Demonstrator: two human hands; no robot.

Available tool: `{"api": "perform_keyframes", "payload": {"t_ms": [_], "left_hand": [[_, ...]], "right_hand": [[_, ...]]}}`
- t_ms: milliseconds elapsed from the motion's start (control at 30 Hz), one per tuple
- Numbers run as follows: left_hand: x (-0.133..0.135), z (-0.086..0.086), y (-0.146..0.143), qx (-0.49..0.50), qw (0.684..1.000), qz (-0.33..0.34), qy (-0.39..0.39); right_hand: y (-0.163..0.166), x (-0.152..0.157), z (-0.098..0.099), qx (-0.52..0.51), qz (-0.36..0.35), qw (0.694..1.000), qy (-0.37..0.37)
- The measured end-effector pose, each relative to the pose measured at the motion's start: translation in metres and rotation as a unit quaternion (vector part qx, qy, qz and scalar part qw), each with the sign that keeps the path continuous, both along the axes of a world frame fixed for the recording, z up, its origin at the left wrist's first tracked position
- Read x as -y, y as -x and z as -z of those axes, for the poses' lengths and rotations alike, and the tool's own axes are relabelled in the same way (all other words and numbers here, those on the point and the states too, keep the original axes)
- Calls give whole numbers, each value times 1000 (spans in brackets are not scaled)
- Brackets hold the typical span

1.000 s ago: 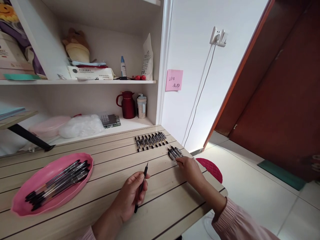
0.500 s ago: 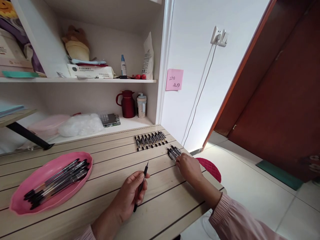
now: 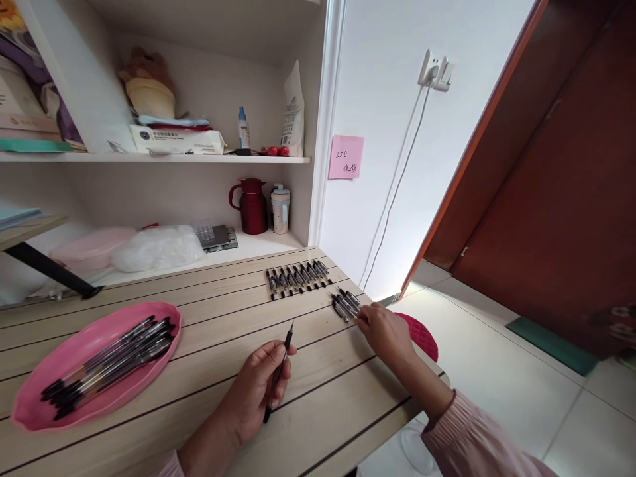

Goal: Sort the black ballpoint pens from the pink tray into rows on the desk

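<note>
My left hand (image 3: 263, 381) is closed around a black pen (image 3: 279, 371), its bare writing tip slanting up and away over the table. At the table's right edge, my right hand (image 3: 380, 328) has its fingers bent together beside a small group of pens (image 3: 344, 303). What lies between those fingertips, if anything, is hidden. Farther back, several short black pens (image 3: 298, 278) lie side by side in a neat row. On the left, a pink oval dish (image 3: 30, 404) holds a pile of clear-barrelled pens (image 3: 116, 361) with black ends.
The striped wooden table (image 3: 213, 318) meets a white shelf unit (image 3: 199, 159) at the back. A red jug (image 3: 252, 209), a pale cup (image 3: 281, 211) and a plastic bag (image 3: 158, 248) stand on its lower shelf. A red stool (image 3: 417, 338) sits beyond the right edge.
My right hand has shifted slightly to the right, off the ends of the small pen group. My left hand keeps the pen in nearly the same place. The view has turned a little.
</note>
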State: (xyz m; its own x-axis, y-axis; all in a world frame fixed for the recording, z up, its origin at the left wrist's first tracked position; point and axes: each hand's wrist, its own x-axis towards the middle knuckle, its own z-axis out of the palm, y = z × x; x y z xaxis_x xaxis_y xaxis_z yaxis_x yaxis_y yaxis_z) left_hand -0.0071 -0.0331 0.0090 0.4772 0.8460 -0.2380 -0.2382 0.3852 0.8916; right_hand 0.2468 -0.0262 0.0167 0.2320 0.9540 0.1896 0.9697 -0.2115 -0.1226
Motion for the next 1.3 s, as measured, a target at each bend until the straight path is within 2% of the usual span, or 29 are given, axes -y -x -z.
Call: {"api": "perform_keyframes", "payload": {"t_ms": [133,267,467,767,1300], "left_hand": [[0,0,0,2,1000,1,-4],[-1,0,-1,1,1000,-2,-2],[-1,-1,-2,-2,1000,-10,0],[0,-6,-3,-5,1000,-10,13],[0,-5,-4,-8,1000,-9,14]], "right_hand": [[-19,7,-1,-20,42,999,-16],[-25,11,6,-29,51,998,-15],[-16,14,13,-16,44,999,-6],[-7,15,14,8,26,1000,-11],[-2,12,13,7,38,999,1]]}}
